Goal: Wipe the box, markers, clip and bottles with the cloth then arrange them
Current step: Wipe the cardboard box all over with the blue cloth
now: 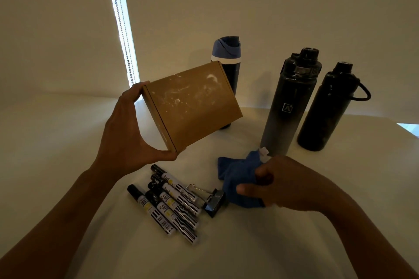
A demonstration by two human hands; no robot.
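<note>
Left hand point(127, 133) holds the box point(192, 106) up off the table point(56, 142), left of centre; thumb under the near corner, fingers over the far corner, gripping its narrow left end; box tilted, broad face toward the camera. Box is plain brown cardboard, flat rectangular mailer shape with a folded flap seam along the left edge; broad face smeared with white powdery streaks and specks, heaviest toward the upper right.

Right hand point(288, 183) at near right, low over the table; fingers and thumb curled, pinching the cloth point(240, 179); cloth is blue, soft and fuzzy, bunched, with a small white tag at its far end; whether it touches the table I cannot tell.

Markers point(170, 201) lie in a loose heap near centre, below the box; black caps, white barrels with black print, roughly parallel and overlapping. Clip point(213, 201) just right of them, touching the heap; black binder type with wire handles, beside the cloth.

Three bottles upright at the far side; blue-lidded bottle point(226, 52) partly hidden behind the box; dark grey bottle point(288, 102), matte with a square logo and screw cap; black bottle point(326, 106) furthest right, with a loop handle, speckled pale. Table surface is white and smooth.
</note>
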